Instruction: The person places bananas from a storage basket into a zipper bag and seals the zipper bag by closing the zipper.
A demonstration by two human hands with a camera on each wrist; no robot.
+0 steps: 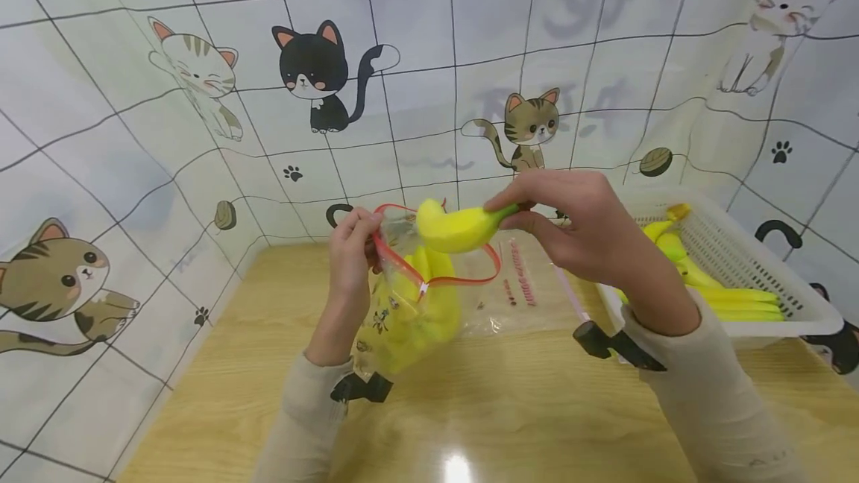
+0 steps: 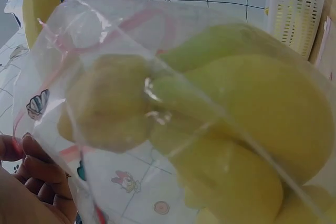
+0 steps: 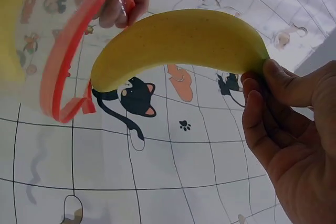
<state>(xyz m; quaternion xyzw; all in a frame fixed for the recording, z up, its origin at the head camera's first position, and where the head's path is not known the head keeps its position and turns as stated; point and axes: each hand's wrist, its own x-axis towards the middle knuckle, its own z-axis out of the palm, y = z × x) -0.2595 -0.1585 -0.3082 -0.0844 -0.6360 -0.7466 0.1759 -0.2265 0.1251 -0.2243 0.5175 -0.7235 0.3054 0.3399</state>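
My left hand [image 1: 349, 248] pinches the edge of a clear zip bag [image 1: 405, 265] with a red zip strip and a small white slider. The bag's mouth gapes toward the right, and yellow bananas [image 2: 252, 103] bulge inside it. Over the mouth, my right hand [image 1: 580, 222] holds a single banana [image 1: 459, 231] by its green stem, between thumb and fingers. In the right wrist view the banana's free tip overlaps the red strip. Part of the left hand's fingers is hidden behind the bag edge in the head view.
At the right stands a white slatted basket [image 1: 822, 319] with several bananas [image 1: 738, 305] in it. Another clear bag [image 1: 546, 293] with pink printing lies flat on the wooden table [image 1: 221, 371]. A cat-patterned sheet [image 1: 416, 95] rises behind and at both sides.
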